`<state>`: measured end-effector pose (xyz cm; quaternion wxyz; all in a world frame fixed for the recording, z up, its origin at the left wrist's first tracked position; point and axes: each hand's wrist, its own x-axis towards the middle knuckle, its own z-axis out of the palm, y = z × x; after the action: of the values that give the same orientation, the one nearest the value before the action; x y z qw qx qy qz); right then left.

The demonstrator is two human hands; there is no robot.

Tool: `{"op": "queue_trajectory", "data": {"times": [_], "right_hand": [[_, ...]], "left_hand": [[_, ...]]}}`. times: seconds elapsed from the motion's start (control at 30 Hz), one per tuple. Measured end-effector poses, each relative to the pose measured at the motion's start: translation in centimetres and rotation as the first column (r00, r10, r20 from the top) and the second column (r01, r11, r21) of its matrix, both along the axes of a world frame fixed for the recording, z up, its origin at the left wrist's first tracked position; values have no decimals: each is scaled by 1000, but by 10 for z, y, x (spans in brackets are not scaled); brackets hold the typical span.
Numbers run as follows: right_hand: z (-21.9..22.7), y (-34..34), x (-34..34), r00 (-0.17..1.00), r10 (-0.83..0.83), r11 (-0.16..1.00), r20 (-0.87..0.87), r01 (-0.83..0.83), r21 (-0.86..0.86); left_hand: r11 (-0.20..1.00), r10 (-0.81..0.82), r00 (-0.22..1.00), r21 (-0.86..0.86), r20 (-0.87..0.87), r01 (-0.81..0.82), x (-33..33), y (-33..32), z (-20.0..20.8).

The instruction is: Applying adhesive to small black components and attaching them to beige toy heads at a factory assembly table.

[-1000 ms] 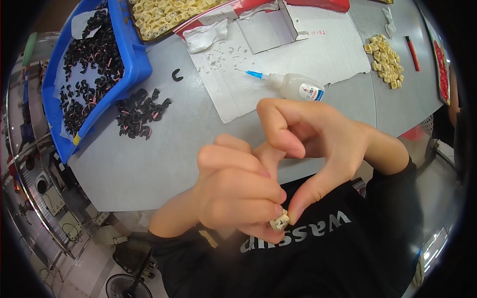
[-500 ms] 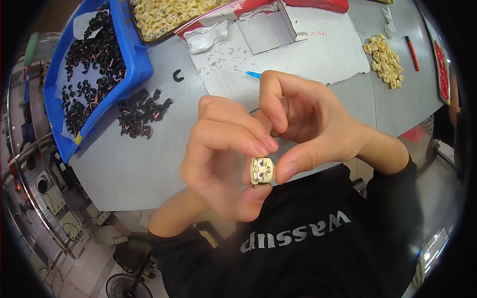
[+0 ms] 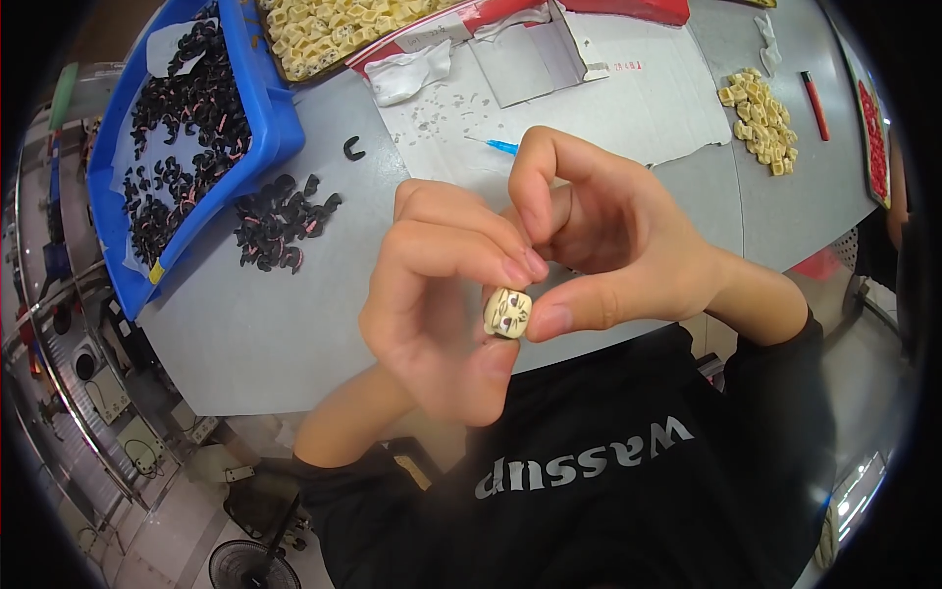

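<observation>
A small cream-coloured figurine head [image 3: 508, 313] with a printed face is pinched between the thumb and fingertips of my left hand [image 3: 432, 294]. Close against its right side is the thumb of my right hand [image 3: 618, 245], whose fingers curl round behind; whether they also grip the head is partly hidden. Left of my hands lies a loose pile of small black curved pieces [image 3: 280, 221], some with pink parts. One single black curved piece [image 3: 353, 149] sits apart from it. Beyond my hands a blue-hubbed needle [image 3: 500, 146] rests on white sheeting.
A blue bin [image 3: 270, 128] of black pieces stands at the left. At the back is a tray of cream pieces [image 3: 334, 34] beside an open box [image 3: 535, 74]. Right of the white sheet [image 3: 648, 108] lie a heap of cream pieces [image 3: 758, 118] and a red marker [image 3: 814, 105].
Both hands have shifted slightly up and left with the figurine head, which has tilted a little. The right thumb remains close beside it.
</observation>
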<state>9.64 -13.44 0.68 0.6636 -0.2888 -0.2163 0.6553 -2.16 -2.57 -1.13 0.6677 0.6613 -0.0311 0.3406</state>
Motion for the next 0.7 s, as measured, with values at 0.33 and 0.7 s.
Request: {"op": "queue_trajectory", "data": {"times": [0.33, 0.7], "right_hand": [[-2, 0, 6, 997, 19, 995, -81, -27, -96], [-6, 2, 0, 995, -47, 990, -88, 35, -135]], "left_hand": [[997, 0, 997, 81, -72, 6, 0, 7, 0], [947, -223, 975, -239, -4, 216, 1, 9, -5]]}}
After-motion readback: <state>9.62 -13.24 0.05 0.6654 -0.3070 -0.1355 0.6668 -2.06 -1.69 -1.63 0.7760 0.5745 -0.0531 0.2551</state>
